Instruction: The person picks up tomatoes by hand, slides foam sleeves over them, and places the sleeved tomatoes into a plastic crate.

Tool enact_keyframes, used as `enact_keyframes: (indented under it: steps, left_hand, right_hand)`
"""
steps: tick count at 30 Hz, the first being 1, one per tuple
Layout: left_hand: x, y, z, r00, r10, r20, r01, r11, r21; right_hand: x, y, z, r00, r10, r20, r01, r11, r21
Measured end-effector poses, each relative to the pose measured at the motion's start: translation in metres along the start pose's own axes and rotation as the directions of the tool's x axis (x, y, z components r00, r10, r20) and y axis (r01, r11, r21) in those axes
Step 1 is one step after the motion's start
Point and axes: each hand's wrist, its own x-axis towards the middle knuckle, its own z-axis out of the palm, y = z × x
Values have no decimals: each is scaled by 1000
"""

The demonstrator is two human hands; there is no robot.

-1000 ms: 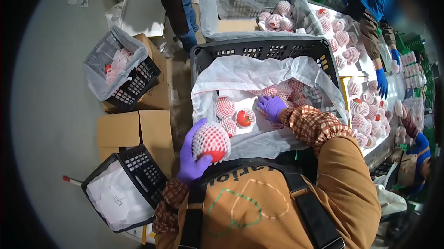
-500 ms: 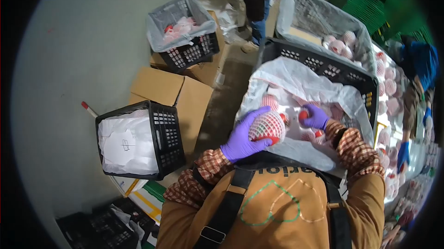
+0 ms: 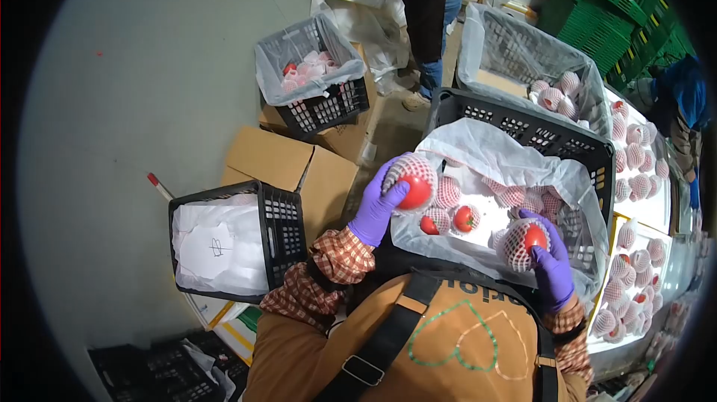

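My left hand [image 3: 382,204], in a purple glove, is closed round a red tomato [image 3: 415,188] in a white foam net, above the left edge of a paper-lined black crate [image 3: 515,114]. In my right hand [image 3: 549,259], gloved too, is another netted tomato [image 3: 524,244], over the crate's near right part. Its red skin shows through the net's opening. Between the hands, two tomatoes [image 3: 465,218] lie in their nets on the white paper, red side up. More netted fruit [image 3: 511,194] rests behind them in the crate.
At the left are a paper-covered crate [image 3: 272,241], a cardboard box [image 3: 328,185] and a lined crate [image 3: 323,107] with netted fruit. Another lined crate [image 3: 534,36] stands beyond. Netted fruit lies on white trays [image 3: 657,212] at the right. A person [image 3: 426,14] stands at the back.
My left hand has moved up and left with its netted tomato. My right hand has come down towards me and now holds a netted tomato. The whole view has shifted slightly.
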Motion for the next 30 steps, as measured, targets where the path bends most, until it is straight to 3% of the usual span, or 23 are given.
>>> enact_keyframes:
  steps: [2, 3, 5, 7, 9, 10, 11, 13, 15, 17, 18, 23, 25, 26, 27, 29, 30]
  left_hand:
    - [7, -3, -16, 994, -70, -85, 64, 995, -76]
    - [9, -1, -19, 994, -61, -90, 54, 995, -80]
    - [6, 2, -22, 972, -188, -142, 147, 955, -259]
    - [9, -6, -27, 967, -181, -178, 120, 943, -311]
    - [10, -12, -31, 968, -222, -116, 163, 911, -379]
    - [14, -17, -31, 975, -192, -109, 133, 905, -403]
    - [10, -18, -37, 968, -222, -121, 174, 933, -316]
    - [4, -25, -44, 970, -111, -215, 49, 960, -275]
    - [-5, -16, -56, 954, 43, -298, -40, 999, 16]
    - [-18, -12, -76, 928, 195, -317, -167, 979, 112]
    - [-28, -11, -87, 904, 224, -363, -141, 960, 242]
    - [-86, -8, -138, 744, 441, -502, 22, 735, 678]
    - [-105, -1, -150, 677, 464, -572, 31, 758, 651]
    - [-113, 4, -155, 629, 569, -529, 79, 630, 772]
    - [-119, 10, -159, 617, 575, -538, 89, 628, 773]
    - [-133, 18, -165, 530, 420, -737, 224, 769, 599]
    - [-143, 13, -180, 530, 434, -728, 216, 762, 611]
  right_hand:
    - [1, 26, 6, 991, -30, -127, 43, 994, 103]
    - [3, 49, -4, 987, -51, -150, 62, 996, 69]
    - [8, 62, 4, 981, -84, -173, 96, 994, 59]
    - [13, 58, 13, 978, -119, -170, 119, 993, -12]
    - [20, 65, 8, 971, -161, -179, 144, 984, -103]
    - [21, 65, 7, 964, -128, -232, 93, 983, -156]
    - [28, 78, -8, 962, -159, -223, 109, 970, -219]
    - [28, 88, -16, 979, -113, -169, 113, 994, -11]
    - [25, 81, -9, 977, -99, -187, 89, 994, -65]
    - [31, 78, -5, 983, -119, -137, 89, 974, -207]
    - [33, 81, -10, 991, -44, -127, 21, 984, -178]
    - [55, 95, -25, 998, -66, 7, 66, 962, -266]
    - [61, 96, -22, 999, -30, -40, 22, 981, -191]
    - [62, 94, -20, 998, 0, -55, -9, 987, -163]
    - [66, 94, -20, 999, 2, -36, -8, 987, -163]
    - [68, 94, -27, 999, 48, -15, -50, 983, -175]
    - [69, 95, -30, 998, 69, -4, -69, 984, -163]
